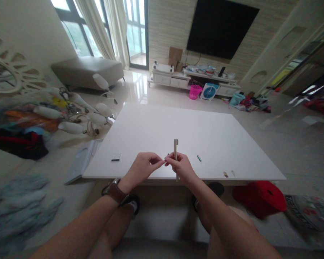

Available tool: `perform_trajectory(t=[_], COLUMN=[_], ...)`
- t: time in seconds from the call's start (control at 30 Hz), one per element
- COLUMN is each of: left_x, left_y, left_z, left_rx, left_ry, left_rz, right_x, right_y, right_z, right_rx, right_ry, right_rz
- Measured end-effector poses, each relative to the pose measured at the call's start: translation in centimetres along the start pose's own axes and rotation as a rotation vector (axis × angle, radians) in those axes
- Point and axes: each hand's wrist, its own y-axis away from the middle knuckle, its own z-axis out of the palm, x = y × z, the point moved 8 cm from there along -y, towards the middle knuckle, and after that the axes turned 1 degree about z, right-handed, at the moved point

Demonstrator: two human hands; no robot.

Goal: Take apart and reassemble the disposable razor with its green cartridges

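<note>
Right hand (181,166) grasps a slim beige handle (175,148), held over the near edge of the white table (151,129), one end pointing away from me. Left hand (147,165) has thumb and index pinched together, tips at my right fingertips; can't tell if something tiny sits between. Small dark-green strip (199,158) lies right of my hands, small clear-and-black piece (116,157) on the left, gold-and-black bit (225,174) near the front edge.
</note>
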Motion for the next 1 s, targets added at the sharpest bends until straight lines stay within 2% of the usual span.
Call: perform_trajectory(t=[0.37,0.67,0.9,1.0], left_x=[-0.5,-3.9,-3.3,-4.2], left_y=[0.0,-0.5,-0.6,-0.9], left_z=[0.1,0.3,-0.5,-1.3], left_rx=[0.025,0.039,0.085,0.117], left_ry=[0.099,0.282,0.157,0.086], left_rz=[-0.046,-0.142,-0.073,-0.080], right_x=[0.5,0.3,0.5,1.4], right_y=[-0.6,-1.0,-1.3,-2.1], right_z=[-0.6,-0.4,0.1,-0.6], right_rx=[0.047,0.035,0.026,0.074], right_ry=[0.113,0.263,0.245,0.293], right_rz=[-0.084,-0.186,-0.193,-0.124])
